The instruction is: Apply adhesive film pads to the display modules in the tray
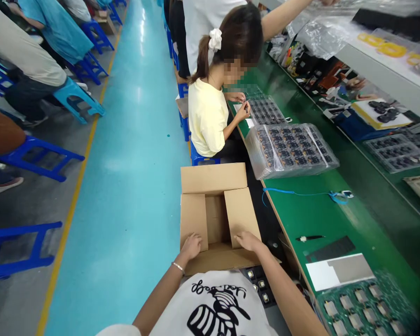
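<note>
A cardboard box (pixel 213 179) stands in front of me with its top flaps apart, and its inside shows between the two side flaps. My left hand (pixel 192 245) rests on the near end of the left flap, fingers bent and pressed together. On the right flap, near its inner edge, lies my right hand (pixel 248 241), its fingers on the cardboard; the thumb and fingertips look slightly apart. Below the right forearm, a black tray (pixel 261 283) with small square parts is partly hidden.
A green workbench (pixel 318 207) runs along the right, bearing a wrapped stack of trays (pixel 294 147), a blue strap (pixel 282 191) and a board of parts (pixel 360 303). A seated person (pixel 210 114) works beyond the box. Blue stools (pixel 24 242) stand left.
</note>
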{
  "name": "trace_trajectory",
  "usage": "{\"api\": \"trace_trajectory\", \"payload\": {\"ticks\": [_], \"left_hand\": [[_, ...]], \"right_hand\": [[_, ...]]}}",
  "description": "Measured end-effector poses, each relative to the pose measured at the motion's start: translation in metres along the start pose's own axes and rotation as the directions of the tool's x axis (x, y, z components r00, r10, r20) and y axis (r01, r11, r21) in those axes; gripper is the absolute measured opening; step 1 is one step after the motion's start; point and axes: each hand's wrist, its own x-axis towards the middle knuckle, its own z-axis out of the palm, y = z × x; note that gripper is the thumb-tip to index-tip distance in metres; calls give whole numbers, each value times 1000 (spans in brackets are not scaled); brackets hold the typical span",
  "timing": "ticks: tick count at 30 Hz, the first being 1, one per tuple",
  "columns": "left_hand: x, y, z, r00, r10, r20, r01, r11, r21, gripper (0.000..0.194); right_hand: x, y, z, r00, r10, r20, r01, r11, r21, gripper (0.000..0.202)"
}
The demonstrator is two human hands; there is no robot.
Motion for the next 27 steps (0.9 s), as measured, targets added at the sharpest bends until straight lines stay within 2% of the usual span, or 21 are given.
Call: {"api": "trace_trajectory", "payload": {"ticks": [2, 4, 6, 8, 10, 13, 15, 17, 21, 24, 27], "left_hand": [[-6, -13, -14, 1000, 1, 10, -1, 1000, -17, 32], [-19, -29, -39, 1000, -2, 6, 2, 999, -35, 34], [-38, -43, -65, 1000, 1, 15, 0, 998, -57, 33], [-59, -53, -80, 1000, 8, 27, -6, 996, -85, 35], [-75, -57, -79, 1000, -12, -5, 12, 994, -107, 40], [-74, -52, -61, 980, -100, -169, 81, 990, -119, 46], [-54, -42, -53, 940, -151, -305, 121, 986, -114, 48], [-24, -28, -61, 898, -147, -415, 124, 989, -81, 49], [50, 8, -109, 857, -14, -515, 61, 995, 74, 50], [105, 42, -145, 853, 102, -512, 7, 979, 206, 52], [149, 77, -168, 857, 192, -479, -32, 947, 321, 52]], "right_hand": [[-9, -2, -1, 998, -7, -55, 6, 1000, -27, 31], [-27, 4, -12, 988, -3, -155, -5, 999, -47, 28], [-51, 15, -26, 963, 24, -269, -44, 997, -68, 26], [-76, 29, -35, 918, 70, -390, -111, 990, -82, 29], [-94, 41, -34, 875, 95, -474, -154, 984, -88, 33], [-103, 50, -17, 882, 53, -468, -111, 989, -98, 32], [-98, 47, 1, 914, -3, -405, -44, 993, -106, 28], [-86, 41, 20, 944, -54, -326, 18, 993, -112, 32], [-58, 26, 54, 982, -106, -156, 89, 990, -108, 45], [-42, 22, 70, 994, -75, -83, 67, 993, -102, 47], [-35, 21, 80, 997, -21, -74, 15, 996, -87, 45]]}}
